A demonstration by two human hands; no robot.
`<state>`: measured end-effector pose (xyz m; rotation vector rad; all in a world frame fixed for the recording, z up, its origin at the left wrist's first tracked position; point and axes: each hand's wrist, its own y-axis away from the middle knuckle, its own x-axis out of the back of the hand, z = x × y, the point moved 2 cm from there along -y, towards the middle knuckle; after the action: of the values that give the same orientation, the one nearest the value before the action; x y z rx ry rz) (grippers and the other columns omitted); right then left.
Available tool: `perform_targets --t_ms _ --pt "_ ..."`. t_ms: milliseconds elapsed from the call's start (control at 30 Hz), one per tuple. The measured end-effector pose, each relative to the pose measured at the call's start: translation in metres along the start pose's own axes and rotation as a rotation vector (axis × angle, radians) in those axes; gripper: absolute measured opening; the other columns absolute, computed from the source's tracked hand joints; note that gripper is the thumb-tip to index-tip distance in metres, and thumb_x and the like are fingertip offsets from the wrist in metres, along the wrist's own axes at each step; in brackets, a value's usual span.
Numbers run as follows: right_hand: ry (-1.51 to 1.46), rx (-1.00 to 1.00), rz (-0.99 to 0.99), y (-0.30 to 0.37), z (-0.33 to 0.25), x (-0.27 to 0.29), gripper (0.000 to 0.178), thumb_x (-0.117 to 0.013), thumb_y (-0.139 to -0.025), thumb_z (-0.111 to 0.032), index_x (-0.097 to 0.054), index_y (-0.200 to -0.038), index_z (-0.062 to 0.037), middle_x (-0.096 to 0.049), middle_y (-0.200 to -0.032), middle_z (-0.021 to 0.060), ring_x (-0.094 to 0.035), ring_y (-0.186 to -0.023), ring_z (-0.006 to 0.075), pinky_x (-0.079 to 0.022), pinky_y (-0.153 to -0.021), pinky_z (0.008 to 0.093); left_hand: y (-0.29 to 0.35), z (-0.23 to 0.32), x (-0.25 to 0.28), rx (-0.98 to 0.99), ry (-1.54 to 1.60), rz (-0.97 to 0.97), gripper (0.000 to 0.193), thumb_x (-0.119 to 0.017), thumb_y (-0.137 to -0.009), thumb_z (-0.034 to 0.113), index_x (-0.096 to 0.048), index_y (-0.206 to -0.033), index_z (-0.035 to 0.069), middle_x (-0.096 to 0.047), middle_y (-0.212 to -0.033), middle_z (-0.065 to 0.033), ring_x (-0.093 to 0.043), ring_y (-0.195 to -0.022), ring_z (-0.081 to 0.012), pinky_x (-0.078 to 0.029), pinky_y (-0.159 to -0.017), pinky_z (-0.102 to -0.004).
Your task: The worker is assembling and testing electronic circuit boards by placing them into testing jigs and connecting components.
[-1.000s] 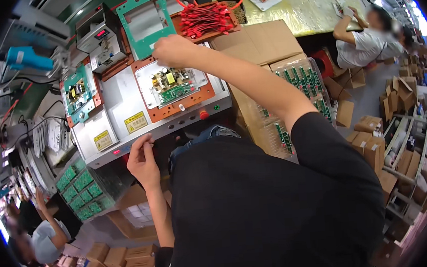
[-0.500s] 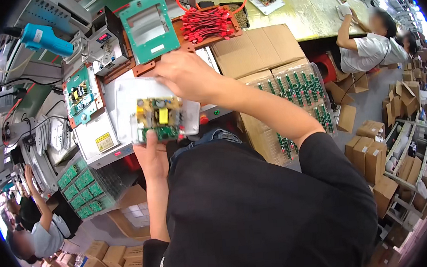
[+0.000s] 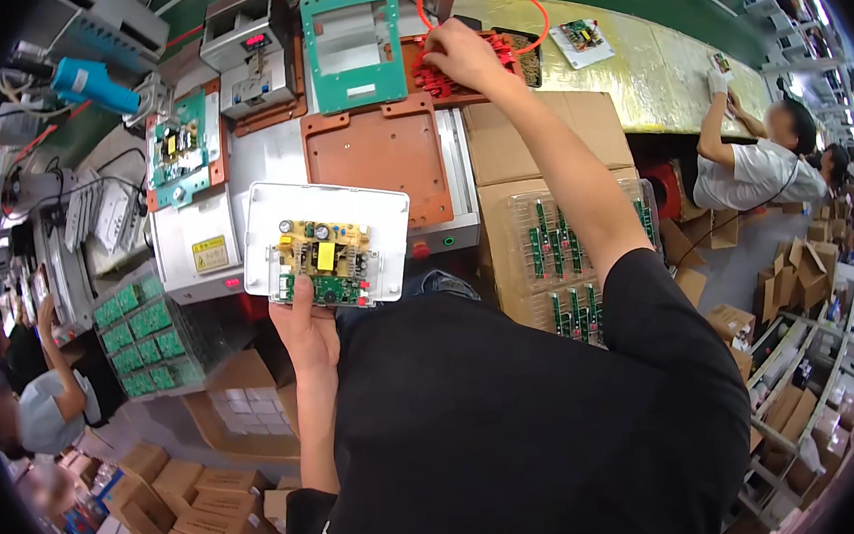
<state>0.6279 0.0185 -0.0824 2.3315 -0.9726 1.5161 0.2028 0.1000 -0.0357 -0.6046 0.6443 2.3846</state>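
My left hand point(image 3: 306, 327) grips the lower edge of a white plastic housing point(image 3: 267, 214), its thumb lying over the near side. Inside that housing sits a circuit board point(image 3: 345, 263) with a yellow transformer, capacitors and a green strip along the near edge. At the far side of the bench, my right hand point(image 3: 464, 55) reaches into a pile of red wire leads point(image 3: 502, 48), fingers bent together on them. Exactly how many leads are pinched is hidden by the hand. The leads lie in a brown tray next to a green frame point(image 3: 358, 94).
A brown fixture plate point(image 3: 373, 156) lies beyond the housing. Left of it stand a metal test device point(image 3: 253, 75), a fixture holding another board point(image 3: 177, 146) and a blue tool point(image 3: 97, 84). Plastic trays of green boards point(image 3: 570, 236) rest on cardboard to the right. A co-worker point(image 3: 755, 161) sits farther right.
My right hand has moved away from the housing, up and right to the red leads. The left hand still holds the housing, now fully visible. The whole view has shifted.
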Motion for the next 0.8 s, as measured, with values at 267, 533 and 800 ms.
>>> perform_targets --t_ms 267,533,800 --pt "-1.159 -0.233 0.351 -0.008 0.028 0.044 0.022 -0.064 -0.096 -0.012 -0.060 -0.113 0.0021 -0.071 -0.097 0.0128 -0.068 -0.081 0.0170 -0.055 -0.078 0.0298 -0.013 0.011 0.005 -0.040 0.051 -0.014 0.057 -0.062 -0.097 0.010 -0.035 -0.146 -0.001 -0.050 -0.141 -0.0119 -0.055 -0.123 -0.0244 -0.049 -0.101 -0.0417" --pt "-1.134 -0.102 0.189 0.039 -0.066 0.106 0.015 -0.069 -0.092 -0.008 -0.070 -0.105 -0.0001 -0.072 -0.092 0.0104 -0.064 -0.070 0.0126 -0.053 -0.064 0.0268 -0.029 0.018 -0.014 -0.103 0.035 -0.077 0.054 -0.063 -0.094 0.003 -0.040 -0.143 -0.002 -0.055 -0.135 -0.0115 -0.057 -0.119 -0.0229 -0.049 -0.099 -0.0376" --pt "-0.412 0.321 0.104 0.124 -0.218 0.082 0.013 -0.070 -0.085 -0.005 -0.070 -0.098 -0.0008 -0.069 -0.084 0.0144 -0.068 -0.073 0.0285 -0.054 -0.066 0.0350 -0.018 0.040 -0.041 -0.480 -0.303 -0.026 0.044 -0.071 -0.087 0.000 -0.054 -0.127 -0.007 -0.064 -0.118 -0.0111 -0.062 -0.104 -0.0156 -0.047 -0.095 -0.0311"
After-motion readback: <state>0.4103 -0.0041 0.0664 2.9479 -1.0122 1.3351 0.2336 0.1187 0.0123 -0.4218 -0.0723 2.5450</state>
